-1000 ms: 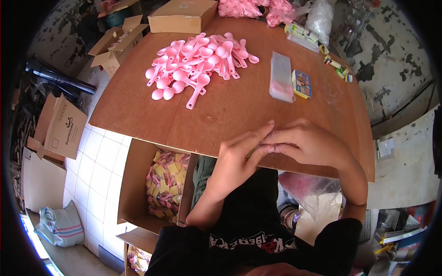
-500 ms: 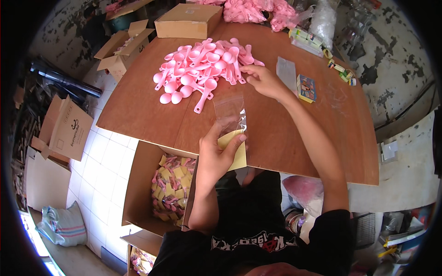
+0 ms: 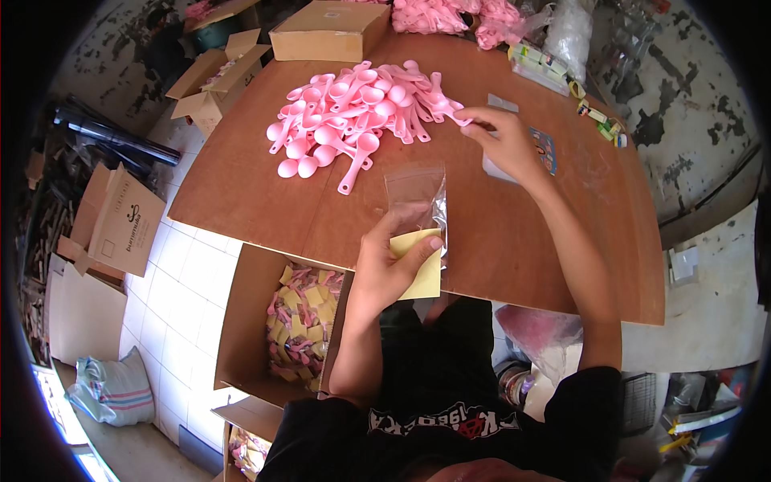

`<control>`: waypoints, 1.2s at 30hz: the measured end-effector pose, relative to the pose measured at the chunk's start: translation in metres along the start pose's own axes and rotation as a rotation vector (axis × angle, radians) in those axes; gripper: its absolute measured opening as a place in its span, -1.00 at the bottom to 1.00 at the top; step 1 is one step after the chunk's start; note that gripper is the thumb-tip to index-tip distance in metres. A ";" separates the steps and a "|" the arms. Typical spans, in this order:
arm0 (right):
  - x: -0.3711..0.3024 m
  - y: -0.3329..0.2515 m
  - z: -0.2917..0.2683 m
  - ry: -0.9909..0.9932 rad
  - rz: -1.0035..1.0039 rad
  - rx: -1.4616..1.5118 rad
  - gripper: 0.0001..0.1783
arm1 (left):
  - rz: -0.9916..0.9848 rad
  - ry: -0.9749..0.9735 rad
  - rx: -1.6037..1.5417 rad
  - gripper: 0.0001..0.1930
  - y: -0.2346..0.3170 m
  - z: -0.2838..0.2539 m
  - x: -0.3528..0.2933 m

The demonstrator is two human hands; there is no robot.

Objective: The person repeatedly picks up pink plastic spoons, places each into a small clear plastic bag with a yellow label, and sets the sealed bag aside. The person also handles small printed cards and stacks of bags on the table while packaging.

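Observation:
In my left hand are a clear plastic bag and a yellow card, pinched under the thumb above the table's near edge. The bag's upper end points away from me, toward a heap of pink plastic scoops. At the heap's right edge my right hand has thumb and forefinger closed on the handle end of a pink scoop. Its bowl is hard to tell from the others in the heap.
Behind my right hand, a small blue printed box and clear plastic sleeves lie partly hidden on the brown table. A cardboard box below left holds several packed bags. Another closed carton stands at the back.
My right hand has moved right along the heap and now pinches a scoop's handle end. My left hand, with bag and card, has shifted slightly right.

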State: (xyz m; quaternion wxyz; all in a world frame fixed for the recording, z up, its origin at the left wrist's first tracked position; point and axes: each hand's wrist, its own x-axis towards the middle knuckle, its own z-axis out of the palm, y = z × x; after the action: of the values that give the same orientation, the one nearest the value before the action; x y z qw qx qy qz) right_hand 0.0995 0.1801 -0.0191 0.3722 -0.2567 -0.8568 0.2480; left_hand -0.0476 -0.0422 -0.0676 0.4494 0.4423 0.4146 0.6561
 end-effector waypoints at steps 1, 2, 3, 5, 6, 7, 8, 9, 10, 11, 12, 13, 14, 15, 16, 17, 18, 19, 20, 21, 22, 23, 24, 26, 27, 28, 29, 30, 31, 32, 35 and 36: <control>-0.008 -0.013 -0.012 0.055 -0.051 0.048 -0.77 | -0.005 -0.006 -0.004 -0.59 -0.003 0.002 0.002; -0.016 -0.023 -0.025 0.056 -0.045 0.048 -0.77 | 0.018 -0.024 0.050 -0.60 -0.005 0.003 0.002; -0.024 -0.033 -0.040 0.072 -0.078 0.041 -0.79 | 0.042 -0.042 0.104 -0.62 -0.008 0.004 0.003; -0.035 -0.058 -0.056 0.089 -0.104 0.038 -0.80 | 0.081 -0.064 0.159 -0.62 -0.017 0.002 0.007; -0.041 -0.072 -0.061 0.123 0.008 0.223 -0.79 | 0.126 -0.089 0.213 -0.62 -0.020 0.003 0.007; -0.045 -0.080 -0.067 0.165 0.120 0.406 -0.78 | 0.123 -0.101 0.211 -0.62 -0.019 0.007 0.008; -0.049 -0.083 -0.072 0.175 0.125 0.402 -0.78 | 0.075 -0.136 0.169 -0.62 -0.016 0.011 0.007; -0.052 -0.086 -0.076 0.095 0.149 0.470 -0.76 | 0.027 -0.171 0.128 -0.62 -0.012 0.015 0.006; -0.055 -0.087 -0.078 0.015 0.172 0.538 -0.73 | 0.025 -0.180 0.128 -0.62 -0.009 0.019 0.005; -0.056 -0.088 -0.079 0.023 0.175 0.537 -0.73 | 0.022 -0.204 0.132 -0.62 -0.006 0.022 0.003; -0.056 -0.089 -0.077 -0.001 0.191 0.522 -0.73 | 0.019 -0.227 0.135 -0.61 -0.005 0.025 0.002; -0.056 -0.090 -0.075 -0.026 0.207 0.508 -0.72 | 0.068 -0.239 0.129 -0.61 -0.008 0.027 0.003; -0.056 -0.091 -0.073 -0.021 0.210 0.509 -0.72 | 0.066 -0.244 0.131 -0.61 -0.009 0.028 0.001; -0.056 -0.092 -0.070 -0.069 0.238 0.496 -0.73 | 0.008 -0.249 0.103 -0.61 -0.008 0.029 0.000; -0.057 -0.093 -0.068 -0.117 0.266 0.482 -0.74 | -0.049 -0.254 0.075 -0.62 -0.007 0.029 -0.001; -0.058 -0.092 -0.067 -0.153 0.304 0.457 -0.74 | -0.051 -0.257 0.077 -0.62 -0.008 0.029 -0.001; -0.060 -0.092 -0.064 -0.150 0.306 0.458 -0.74 | -0.043 -0.255 0.093 -0.62 -0.010 0.029 0.000; -0.062 -0.092 -0.058 -0.153 0.275 0.455 -0.75 | -0.035 -0.248 0.110 -0.63 -0.013 0.028 0.000; -0.065 -0.093 -0.052 -0.156 0.244 0.452 -0.76 | -0.037 -0.246 0.112 -0.63 -0.016 0.026 0.000; -0.065 -0.094 -0.045 -0.155 0.230 0.476 -0.79 | -0.016 -0.249 0.118 -0.63 -0.020 0.024 0.000; -0.069 -0.094 -0.039 -0.156 0.232 0.478 -0.79 | 0.004 -0.254 0.121 -0.63 -0.022 0.023 0.000; -0.073 -0.092 -0.033 -0.120 0.207 0.447 -0.81 | 0.001 -0.253 0.120 -0.63 -0.023 0.023 0.000; -0.077 -0.092 -0.028 -0.085 0.181 0.416 -0.82 | 0.013 -0.242 0.131 -0.63 -0.023 0.023 0.000; -0.084 -0.092 -0.022 -0.043 0.060 0.244 -0.82 | 0.026 -0.228 0.141 -0.63 -0.021 0.024 0.000; -0.089 -0.093 -0.019 -0.082 0.084 0.303 -0.85 | 0.031 -0.233 0.133 -0.63 -0.018 0.026 -0.001; -0.092 -0.093 -0.017 -0.121 0.106 0.361 -0.85 | 0.039 -0.237 0.127 -0.63 -0.016 0.027 -0.001; -0.095 -0.093 -0.015 -0.127 0.205 0.489 -0.83 | 0.022 -0.316 0.189 -0.48 -0.021 0.019 0.001; -0.095 -0.096 -0.018 -0.129 0.204 0.488 -0.83 | 0.024 -0.314 0.189 -0.48 -0.021 0.019 0.001; -0.094 -0.103 -0.026 -0.065 0.182 0.487 -0.83 | 0.108 -0.287 0.179 -0.38 -0.019 0.020 -0.001; -0.091 -0.111 -0.033 -0.004 0.159 0.488 -0.82 | 0.193 -0.255 0.171 -0.28 -0.018 0.019 -0.002; -0.081 -0.142 -0.063 0.260 -0.099 0.503 -0.81 | 0.331 -0.143 0.220 -0.15 -0.020 0.014 0.004; -0.077 -0.139 -0.065 0.263 -0.098 0.499 -0.81 | 0.304 -0.083 0.188 -0.17 -0.016 0.015 0.004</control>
State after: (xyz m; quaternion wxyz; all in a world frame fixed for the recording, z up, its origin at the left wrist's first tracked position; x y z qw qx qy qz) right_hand 0.1592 0.0440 0.0665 0.5434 -0.1455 -0.7250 0.3974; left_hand -0.0301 -0.0325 -0.0780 0.3186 0.5665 0.3835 0.6561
